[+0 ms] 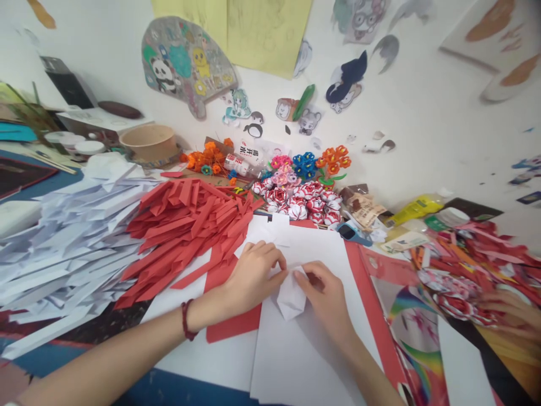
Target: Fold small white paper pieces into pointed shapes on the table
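Observation:
A small folded white paper piece (291, 299) is held between both hands above large white sheets (304, 361). My left hand (256, 276) pinches its upper left edge with thumb and forefinger; a dark red bracelet circles that wrist. On the right side of the piece, my right hand (325, 293) presses with the thumb in front and the fingers curled behind. Red sheets (232, 329) lie partly under the white ones. Behind the hands, a small white strip (280, 221) rests at the top of the sheets.
Heaps of white strips (76, 242) and red strips (190, 220) lie to the left. Red-and-white paper roses (304, 200) stand at the back, near a bottle (240, 165). At the far right, another person's hand (513, 310) is beside a rose and coloured strips (486, 248).

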